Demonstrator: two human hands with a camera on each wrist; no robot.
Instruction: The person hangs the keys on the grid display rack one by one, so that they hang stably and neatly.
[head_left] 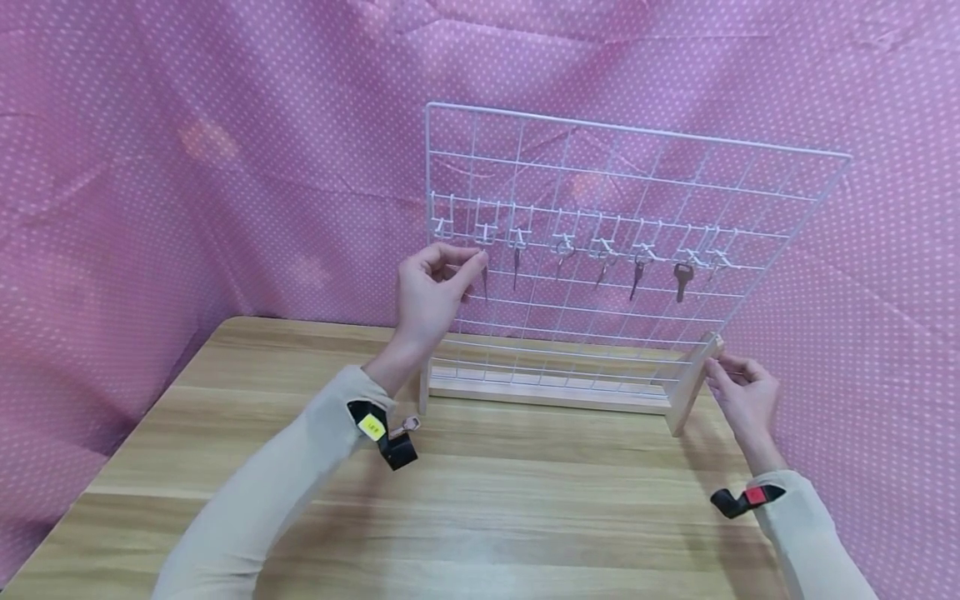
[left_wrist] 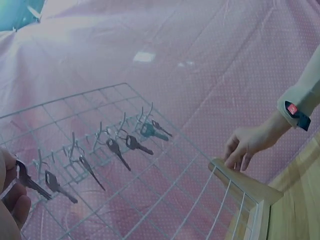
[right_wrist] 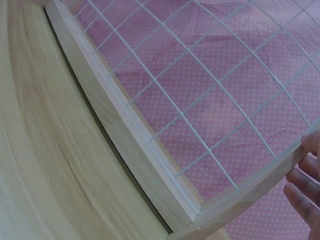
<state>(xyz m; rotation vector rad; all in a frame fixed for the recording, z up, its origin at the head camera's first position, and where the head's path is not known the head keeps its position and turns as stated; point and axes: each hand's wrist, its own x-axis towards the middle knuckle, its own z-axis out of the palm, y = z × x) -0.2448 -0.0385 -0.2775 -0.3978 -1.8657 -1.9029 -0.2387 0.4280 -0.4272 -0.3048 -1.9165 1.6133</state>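
Observation:
A white wire grid rack (head_left: 585, 171) stands in a wooden base (head_left: 547, 393), with several keys hanging from its row of white hooks. My left hand (head_left: 431, 292) pinches a key (left_wrist: 31, 182) between thumb and fingers at the second hook from the left. Just beside it in the left wrist view hangs another key (left_wrist: 60, 187). At the far right hook area a broad-headed key (head_left: 682, 282) hangs flat to view. My right hand (head_left: 746, 400) holds the edge of the right wooden upright (head_left: 693, 387), fingers curled at it; the right wrist view shows the fingertips (right_wrist: 302, 187) there.
A loose key (head_left: 407, 425) lies on the wooden table (head_left: 517, 508), partly behind the left wrist camera (head_left: 397, 450). The leftmost hook (head_left: 442, 227) shows no key. Pink dotted cloth (head_left: 300, 167) hangs behind the table and to its sides.

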